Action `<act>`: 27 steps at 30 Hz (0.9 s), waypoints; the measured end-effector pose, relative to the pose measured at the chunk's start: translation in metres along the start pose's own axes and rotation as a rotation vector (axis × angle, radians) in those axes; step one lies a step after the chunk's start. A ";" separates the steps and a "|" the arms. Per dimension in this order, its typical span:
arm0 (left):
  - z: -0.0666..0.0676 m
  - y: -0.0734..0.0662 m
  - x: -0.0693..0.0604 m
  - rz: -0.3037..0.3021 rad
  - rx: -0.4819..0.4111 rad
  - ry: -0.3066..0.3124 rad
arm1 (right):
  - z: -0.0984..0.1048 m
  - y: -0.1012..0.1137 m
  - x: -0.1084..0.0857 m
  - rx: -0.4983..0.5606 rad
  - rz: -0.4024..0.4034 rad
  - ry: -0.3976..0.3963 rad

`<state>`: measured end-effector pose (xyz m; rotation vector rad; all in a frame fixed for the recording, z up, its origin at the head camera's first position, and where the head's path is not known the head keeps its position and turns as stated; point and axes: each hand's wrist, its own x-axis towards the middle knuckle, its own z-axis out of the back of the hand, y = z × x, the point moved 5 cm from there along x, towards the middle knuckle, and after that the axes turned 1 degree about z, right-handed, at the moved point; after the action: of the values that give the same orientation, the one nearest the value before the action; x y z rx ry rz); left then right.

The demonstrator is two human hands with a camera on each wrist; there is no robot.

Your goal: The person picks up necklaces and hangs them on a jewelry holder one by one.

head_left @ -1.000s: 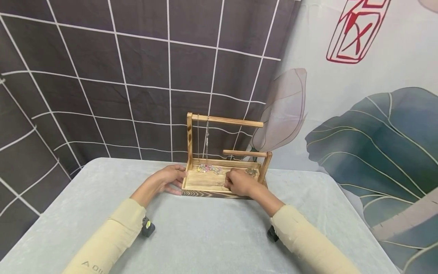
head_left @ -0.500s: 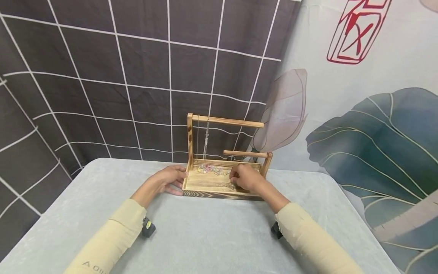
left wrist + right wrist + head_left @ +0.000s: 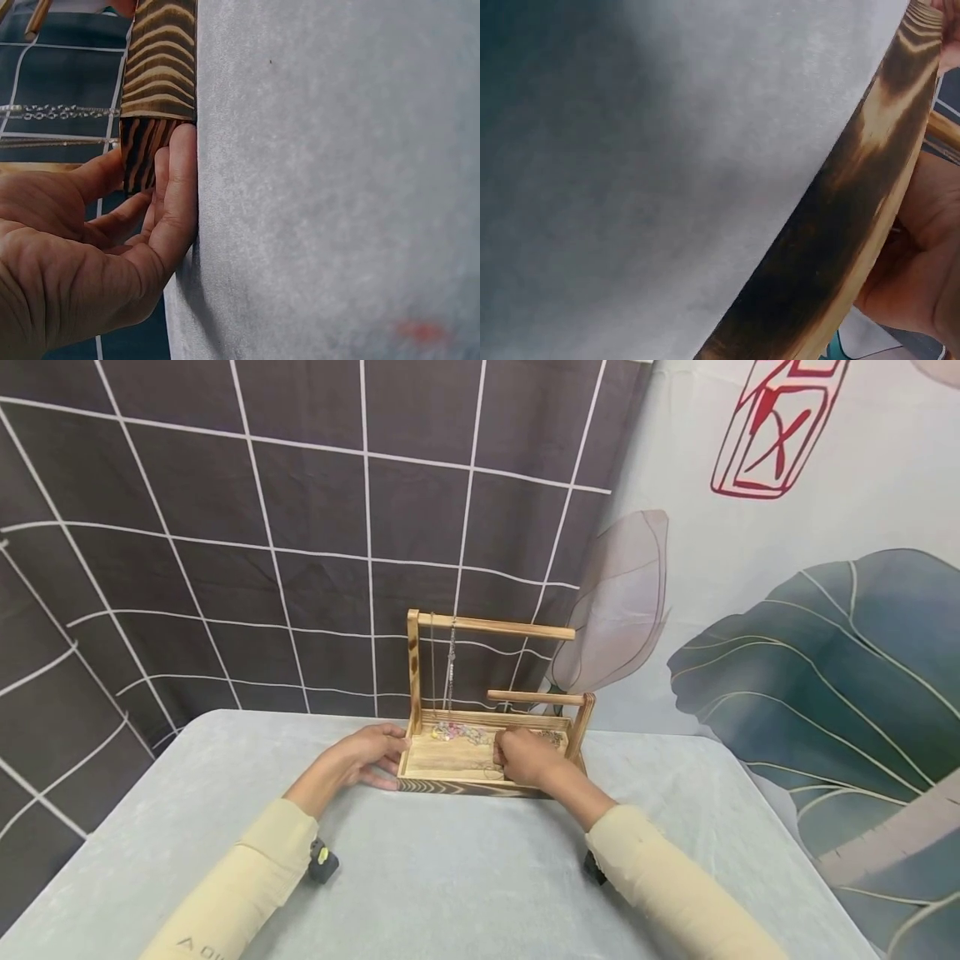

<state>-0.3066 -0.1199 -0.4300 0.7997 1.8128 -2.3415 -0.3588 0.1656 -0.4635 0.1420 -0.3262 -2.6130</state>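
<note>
"Wooden jewelry stand (image 3: 457, 758): where is it, and who has hold of it?"

"Far side of the pale tablecloth (image 3: 450, 868), between the hands. The left hand (image 3: 371, 753) rests thumb and extended fingers against its left end, touching rather than wrapping it. The right hand (image 3: 527, 757) is over the tray (image 3: 423, 760), fingers curled in above a thin chain (image 3: 491, 770); whether they pinch it, I cannot tell."

"Don't the wrist views settle it?"

"No. From the right wrist, the front wall (image 3: 840, 202) hides those fingertips, but it shows a scorched, nearly black stretch that the head view barely catches. The left wrist gives zebra-like grain at the corner and, close up, a chunky link chain (image 3: 64, 112) hanging beside a finer chain (image 3: 60, 142)."

"Anything around?"

"From the head, a pastel bead cluster (image 3: 459, 732) at the tray's back and a dark metallic ornament (image 3: 551, 737), partly blocked by the right hand. Behind stand a dark gridded curtain (image 3: 300, 493) and a leaf-printed curtain (image 3: 825, 652)."

"Which way does it point?"

"Long axis side to side, front wall toward the near side. The tall bar (image 3: 495, 625) reaches rightward from the left post; the low bar (image 3: 536, 697) reaches leftward from the right post."
</note>
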 end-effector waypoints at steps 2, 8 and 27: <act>0.000 0.000 -0.001 -0.003 -0.003 -0.001 | -0.008 -0.008 0.005 -0.043 0.001 0.014; -0.002 0.000 -0.002 -0.008 -0.009 0.007 | -0.005 -0.018 0.005 0.061 0.013 0.026; 0.000 0.001 0.001 0.008 0.016 0.000 | 0.047 0.016 -0.038 0.791 -0.211 -0.084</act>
<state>-0.3070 -0.1201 -0.4317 0.8081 1.7894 -2.3544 -0.3258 0.1802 -0.4125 0.3449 -1.4248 -2.5372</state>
